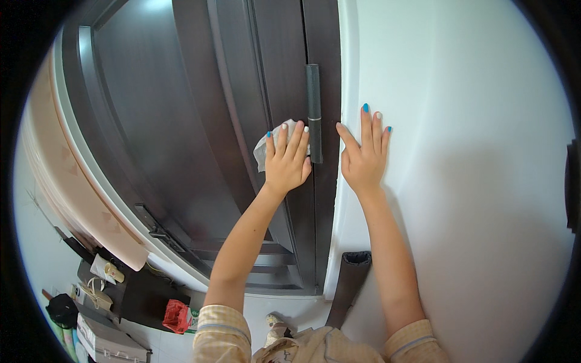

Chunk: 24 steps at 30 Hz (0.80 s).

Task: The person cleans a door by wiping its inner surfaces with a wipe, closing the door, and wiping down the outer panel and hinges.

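My left hand point(286, 163) lies flat over a thin white cloth or wipe point(261, 152), pressing it to the dark brown door point(145, 90). Its thumb side is close beside the dark metal hinge point(314, 113) at the door's edge. Part of the cloth is hidden under my fingers. With fingers apart, my right hand point(364, 161) rests against the white wall point(476, 90), holding nothing. Its index finger reaches over the white trim point(349, 54) along the door frame point(324, 204). Blue and white polish shows on several of my nails.
A dark rolled mat point(347, 286) leans by the wall below my right arm. Low on the door is a handle point(161, 231). At lower left stand a dark table point(145, 295), a red plastic bag point(176, 316), a grey case point(111, 340) and a black cap point(62, 311); a pale curtain point(77, 181) hangs above.
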{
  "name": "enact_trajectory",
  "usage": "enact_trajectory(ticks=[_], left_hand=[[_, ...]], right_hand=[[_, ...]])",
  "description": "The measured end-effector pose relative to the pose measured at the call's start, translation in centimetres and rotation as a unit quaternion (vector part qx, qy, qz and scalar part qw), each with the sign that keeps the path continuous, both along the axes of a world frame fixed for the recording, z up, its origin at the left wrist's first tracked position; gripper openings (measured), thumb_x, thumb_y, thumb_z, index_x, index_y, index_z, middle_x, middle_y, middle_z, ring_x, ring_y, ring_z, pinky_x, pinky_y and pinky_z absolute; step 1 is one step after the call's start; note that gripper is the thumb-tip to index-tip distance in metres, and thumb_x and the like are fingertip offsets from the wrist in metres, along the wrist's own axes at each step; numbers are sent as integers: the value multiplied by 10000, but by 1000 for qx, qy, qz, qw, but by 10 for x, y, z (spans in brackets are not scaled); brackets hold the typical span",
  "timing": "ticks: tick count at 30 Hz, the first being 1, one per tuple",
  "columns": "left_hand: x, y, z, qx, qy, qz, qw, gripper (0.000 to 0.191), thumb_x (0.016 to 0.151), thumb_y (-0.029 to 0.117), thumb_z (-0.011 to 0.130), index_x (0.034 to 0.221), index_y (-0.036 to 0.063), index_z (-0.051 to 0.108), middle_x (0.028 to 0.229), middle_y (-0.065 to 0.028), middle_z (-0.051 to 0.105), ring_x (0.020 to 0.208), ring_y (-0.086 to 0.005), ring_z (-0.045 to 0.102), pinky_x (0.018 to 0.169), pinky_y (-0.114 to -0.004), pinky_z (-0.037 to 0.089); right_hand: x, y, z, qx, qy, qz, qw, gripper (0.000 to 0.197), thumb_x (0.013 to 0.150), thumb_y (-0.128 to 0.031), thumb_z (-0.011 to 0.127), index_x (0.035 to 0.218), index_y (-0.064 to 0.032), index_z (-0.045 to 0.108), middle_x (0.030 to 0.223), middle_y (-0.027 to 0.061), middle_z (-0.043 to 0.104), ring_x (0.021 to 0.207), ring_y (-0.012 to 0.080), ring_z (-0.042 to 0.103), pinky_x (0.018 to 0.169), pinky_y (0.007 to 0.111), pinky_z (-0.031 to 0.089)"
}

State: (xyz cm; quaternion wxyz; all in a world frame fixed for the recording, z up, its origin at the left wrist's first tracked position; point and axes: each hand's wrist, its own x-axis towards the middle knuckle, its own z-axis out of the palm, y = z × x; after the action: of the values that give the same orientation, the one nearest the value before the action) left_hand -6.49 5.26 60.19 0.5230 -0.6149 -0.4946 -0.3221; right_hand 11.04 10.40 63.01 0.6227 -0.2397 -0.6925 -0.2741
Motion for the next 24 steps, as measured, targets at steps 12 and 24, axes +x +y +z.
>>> enact_trajectory(ticks=[12, 24], left_hand=[[0, 14, 197, 194, 40, 16, 980, 493, 810, 177, 496, 1301, 157, 453, 1356, -53, 418, 1232, -338, 367, 988, -527, 285], [0, 24, 255, 239, 39, 38, 969, 503, 852, 224, 477, 1344, 159, 396, 1409, -55, 351, 1265, -340, 326, 1017, -507, 246]], right_hand=[[-1, -12, -2, -1, 9, 0, 1000, 299, 753, -74, 499, 998, -138, 657, 1366, 162, 410, 1255, 378, 375, 1017, 548, 248], [-3, -17, -1, 2, 24, 12, 1000, 268, 739, -63, 517, 953, -126, 666, 1330, 151, 457, 1255, 337, 394, 1024, 517, 257]])
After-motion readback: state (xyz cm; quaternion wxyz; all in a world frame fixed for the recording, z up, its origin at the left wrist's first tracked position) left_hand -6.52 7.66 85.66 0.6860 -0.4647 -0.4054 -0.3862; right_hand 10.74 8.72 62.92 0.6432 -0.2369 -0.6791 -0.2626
